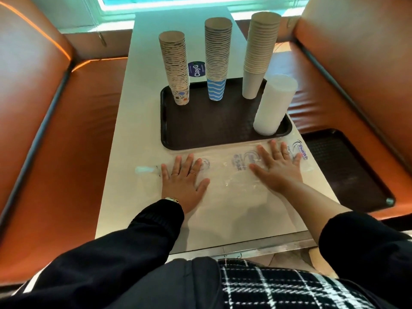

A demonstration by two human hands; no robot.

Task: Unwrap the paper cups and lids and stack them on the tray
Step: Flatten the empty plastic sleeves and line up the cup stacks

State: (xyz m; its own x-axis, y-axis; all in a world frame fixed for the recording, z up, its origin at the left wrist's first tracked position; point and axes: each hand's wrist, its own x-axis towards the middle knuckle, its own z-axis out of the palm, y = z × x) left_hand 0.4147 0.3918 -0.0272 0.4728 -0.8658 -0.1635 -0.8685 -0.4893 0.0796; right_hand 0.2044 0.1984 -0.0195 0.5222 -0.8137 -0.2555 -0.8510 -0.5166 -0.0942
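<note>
Both hands flat on the empty clear wrapper (225, 172), which lies along the near strip of the desk (142, 139) just in front of the tray (200, 139). Left hand (184, 184): fingers straight and spread, palm down on the wrapper's left part, gripping nothing. Right hand (277, 168): same posture, fingers splayed, pressing the right part near the printed logo. I judge I am smoothing the film flat so it can be folded or set aside without springing up.

On the tray, upside down: patterned cup stack (176, 68) at far left, blue-wave cup stack (217, 56) in the middle, plain white cup stack (259, 52) far right. The white lid stack (275, 105) stands at the near right corner, close to the tray rim. Upside down gives each stack its wide mouth as base; still, all are tall.

Unwrapping and stacking look done, to my judgement; only the wrapper remains.

Room: the wrapper's right end reaches close to the desk's right edge, and its knotted left end (146, 170) lies well inside the left edge. The bare tray floor nearest me is open. The lid stack stands just beyond my right fingertips, so a forward sweep could tip it. A second tray (347, 170) lies on the seat to my right.
</note>
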